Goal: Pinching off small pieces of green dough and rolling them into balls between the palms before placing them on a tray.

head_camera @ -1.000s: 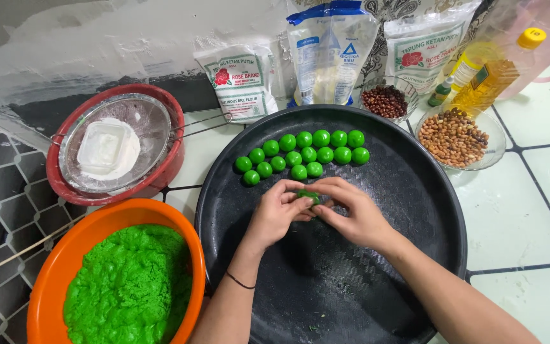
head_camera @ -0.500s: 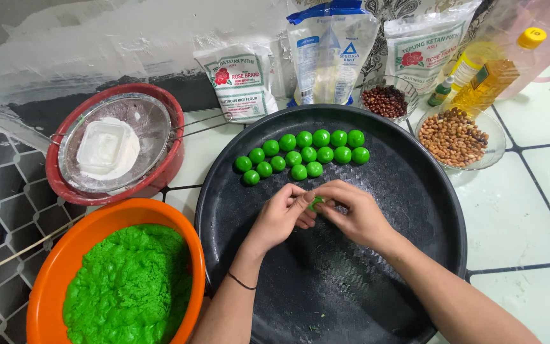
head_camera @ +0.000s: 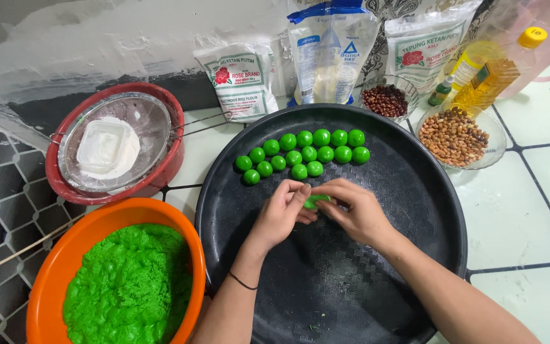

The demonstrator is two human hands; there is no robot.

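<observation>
- The orange bowl (head_camera: 106,220) of green dough (head_camera: 128,286) sits untouched at the left.
- The left hand (head_camera: 281,213) pinches the small green dough piece (head_camera: 316,201) over the black tray (head_camera: 383,280); half a second ago the piece sat higher between the fingers.
- The right hand (head_camera: 358,213) grips its other side, now pressing it lower, suggesting shaping continues.
- The finished green balls (head_camera: 303,153) lie unchanged behind.

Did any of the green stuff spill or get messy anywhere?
Hardly. The green dough sits inside the orange bowl, and the green balls lie in neat rows on the black tray. Only a few tiny green crumbs dot the tray's near edge.
</observation>
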